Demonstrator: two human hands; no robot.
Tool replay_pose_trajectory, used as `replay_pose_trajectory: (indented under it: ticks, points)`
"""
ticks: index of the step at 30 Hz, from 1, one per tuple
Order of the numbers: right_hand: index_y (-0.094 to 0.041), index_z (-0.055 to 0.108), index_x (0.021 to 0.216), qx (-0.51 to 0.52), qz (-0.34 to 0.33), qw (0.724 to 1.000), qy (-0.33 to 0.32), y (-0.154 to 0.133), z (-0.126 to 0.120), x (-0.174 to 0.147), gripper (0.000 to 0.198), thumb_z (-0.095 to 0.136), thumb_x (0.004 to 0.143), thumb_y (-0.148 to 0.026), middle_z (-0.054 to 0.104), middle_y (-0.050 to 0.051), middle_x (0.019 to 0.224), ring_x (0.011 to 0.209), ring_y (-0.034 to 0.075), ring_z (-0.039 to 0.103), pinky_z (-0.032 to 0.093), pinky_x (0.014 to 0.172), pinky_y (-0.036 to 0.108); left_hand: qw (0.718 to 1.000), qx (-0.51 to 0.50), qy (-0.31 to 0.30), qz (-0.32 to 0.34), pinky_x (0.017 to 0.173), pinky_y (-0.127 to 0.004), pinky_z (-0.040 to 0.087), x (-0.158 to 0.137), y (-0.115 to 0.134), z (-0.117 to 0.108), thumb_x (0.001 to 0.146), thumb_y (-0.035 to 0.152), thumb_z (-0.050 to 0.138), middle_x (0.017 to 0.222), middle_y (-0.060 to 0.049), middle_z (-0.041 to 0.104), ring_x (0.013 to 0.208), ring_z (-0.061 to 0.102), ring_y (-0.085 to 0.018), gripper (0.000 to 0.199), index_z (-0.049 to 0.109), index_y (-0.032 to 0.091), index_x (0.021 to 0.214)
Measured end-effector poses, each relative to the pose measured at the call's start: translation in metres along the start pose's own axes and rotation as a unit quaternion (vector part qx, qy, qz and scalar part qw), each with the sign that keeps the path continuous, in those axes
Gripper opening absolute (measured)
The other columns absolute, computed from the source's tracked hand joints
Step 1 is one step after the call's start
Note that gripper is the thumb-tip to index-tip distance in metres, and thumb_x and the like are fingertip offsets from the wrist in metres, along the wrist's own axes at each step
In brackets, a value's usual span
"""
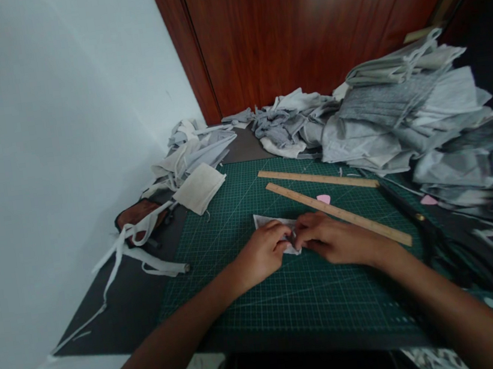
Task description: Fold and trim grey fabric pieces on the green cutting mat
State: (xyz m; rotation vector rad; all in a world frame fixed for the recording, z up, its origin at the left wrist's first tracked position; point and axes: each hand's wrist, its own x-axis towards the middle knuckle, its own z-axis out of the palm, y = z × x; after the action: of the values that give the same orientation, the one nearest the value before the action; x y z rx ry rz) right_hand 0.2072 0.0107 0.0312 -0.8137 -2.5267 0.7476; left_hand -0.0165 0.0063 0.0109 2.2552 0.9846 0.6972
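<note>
A small piece of pale grey fabric (262, 220) lies on the green cutting mat (244, 306), its upper left corner flat and its lower part bunched between my hands. My left hand (266, 247) pinches it from the left with curled fingers. From the right, my right hand (323, 236) closes on the same piece, thumb and fingertips pressed together near the left ones. Both hands rest low over the mat. Fingers cover much of the fabric, so its full shape is hidden. Just beyond the right hand lies a wooden ruler (345, 215).
A second wooden ruler (313, 178) lies farther back. Black-handled scissors (434, 232) sit at the right. Grey fabric heaps (382, 112) fill the back right. On the left are a folded cream cloth (200, 189), fabric strips (162, 267) and a brown pouch (139, 215). A pink piece (323, 199) touches the mat.
</note>
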Motion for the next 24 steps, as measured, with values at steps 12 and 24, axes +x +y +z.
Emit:
replay_pose_trajectory:
  ticks: [12,24]
  points:
    - [-0.031,0.083,0.096,0.01,0.022,0.999,-0.028,-0.005,-0.013,-0.008,0.038,0.059,0.088,-0.003,0.074,0.003,0.104,0.095,0.02,0.069,0.052,0.084,0.033,0.994,0.088,-0.068,-0.018,0.079,-0.029,0.049,-0.002,0.007,-0.007,0.091,0.013,0.063,0.086,-0.003,0.071,0.082,0.066,-0.018,0.013,0.074,0.02,0.089]
    - [-0.028,0.072,0.121,0.027,-0.013,0.998,-0.057,-0.026,0.007,-0.001,0.039,0.051,0.095,-0.007,0.072,0.004,0.112,0.103,0.021,0.069,0.053,0.089,0.034,0.96,0.223,-0.018,-0.167,0.066,-0.031,0.046,-0.002,0.017,-0.007,0.088,0.028,0.068,0.081,-0.005,0.07,0.076,0.068,-0.024,0.009,0.064,0.02,0.087]
